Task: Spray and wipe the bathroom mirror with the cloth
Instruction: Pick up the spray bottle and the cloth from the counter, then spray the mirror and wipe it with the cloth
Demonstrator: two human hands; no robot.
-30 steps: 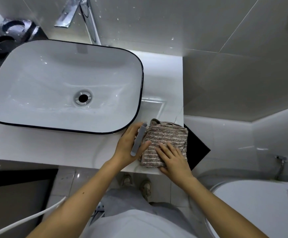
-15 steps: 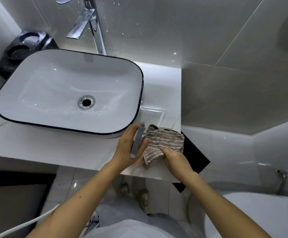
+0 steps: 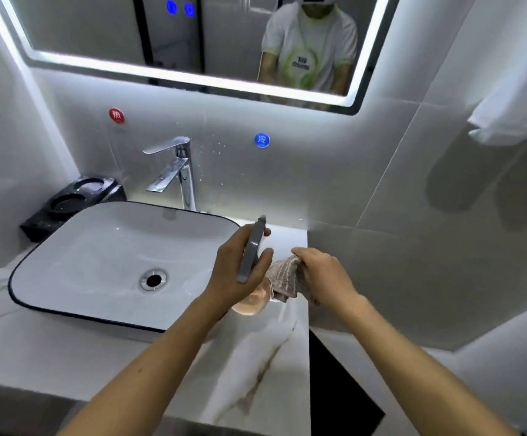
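Left hand (image 3: 240, 272) is wrapped round the sprayer (image 3: 252, 251), fingers curled behind the grey head and thumb across the front. The pinkish bottle body pokes out under the palm. The nozzle end stands up past the fingertips, aimed away from the person. That reads as a grip set for squeezing, not just for carrying.

Right hand (image 3: 322, 275) sits just beside it, on the thumb side. Its fingers are bunched on the cloth (image 3: 284, 280), pinching it at the top so the rest hangs below the knuckles. Whether the cloth's lower edge brushes the counter (image 3: 255, 357), I cannot tell. It hangs between the two hands, close against the left heel.

The mirror (image 3: 105, 29) is well above and ahead of both hands, with the faucet (image 3: 177, 171) up and to the left of the left hand. Both tools look ready and the glass looks untouched, so I judge the spraying is yet to come. Both hands need to rise, sprayer first and cloth close behind. That would explain one hand per tool, with no swapping needed.
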